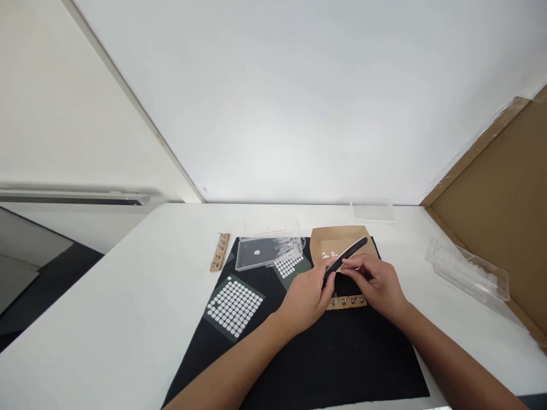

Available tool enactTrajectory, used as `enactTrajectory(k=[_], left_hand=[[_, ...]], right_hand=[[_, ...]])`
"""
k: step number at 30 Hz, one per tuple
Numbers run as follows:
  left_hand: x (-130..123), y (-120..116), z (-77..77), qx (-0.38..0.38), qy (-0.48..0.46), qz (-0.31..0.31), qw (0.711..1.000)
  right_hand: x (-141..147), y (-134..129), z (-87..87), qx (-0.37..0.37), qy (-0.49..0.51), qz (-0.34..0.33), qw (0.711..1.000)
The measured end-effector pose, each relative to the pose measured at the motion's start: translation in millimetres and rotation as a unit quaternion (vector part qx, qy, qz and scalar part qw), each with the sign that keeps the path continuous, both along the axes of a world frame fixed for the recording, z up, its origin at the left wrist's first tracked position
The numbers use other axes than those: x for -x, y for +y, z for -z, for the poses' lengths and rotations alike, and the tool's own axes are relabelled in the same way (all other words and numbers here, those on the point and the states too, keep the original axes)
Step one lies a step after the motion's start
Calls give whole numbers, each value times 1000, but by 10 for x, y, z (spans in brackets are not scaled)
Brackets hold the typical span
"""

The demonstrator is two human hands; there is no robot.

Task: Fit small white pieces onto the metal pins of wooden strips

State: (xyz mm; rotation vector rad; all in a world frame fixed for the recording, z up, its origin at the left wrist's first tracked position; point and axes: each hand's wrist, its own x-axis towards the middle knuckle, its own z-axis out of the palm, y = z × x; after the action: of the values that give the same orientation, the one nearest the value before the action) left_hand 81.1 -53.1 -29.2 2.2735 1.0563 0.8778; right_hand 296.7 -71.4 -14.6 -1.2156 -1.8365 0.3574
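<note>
A black curved nail file (pixel 351 249) with a pale edge slants up and to the right. Its lower end is in the closed fingers of my left hand (pixel 305 296). My right hand (pixel 380 285) is pinched close against the file's side; whatever it holds is too small to make out. Just below the hands, a brown strip with small metal holders (pixel 348 302) lies on the black mat (pixel 333 364). Behind them, a brown paper tray (pixel 337 232) holds several small white pieces.
Left on the mat are two sheets of white adhesive dots (pixel 235 307) and a clear box with transparent nail tips (pixel 256 253). Another holder strip (pixel 220 252) lies beyond the mat. Clear containers (pixel 468 267) stand right, near a cardboard panel (pixel 499 210); a clear lid (pixel 371 212) lies behind.
</note>
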Motion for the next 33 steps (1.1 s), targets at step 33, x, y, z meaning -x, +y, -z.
enactTrajectory(k=[33], left_hand=[[-58,66,35,-27,3,-44,999]], right_hand=[[78,148,191,-7,-133,137,982]])
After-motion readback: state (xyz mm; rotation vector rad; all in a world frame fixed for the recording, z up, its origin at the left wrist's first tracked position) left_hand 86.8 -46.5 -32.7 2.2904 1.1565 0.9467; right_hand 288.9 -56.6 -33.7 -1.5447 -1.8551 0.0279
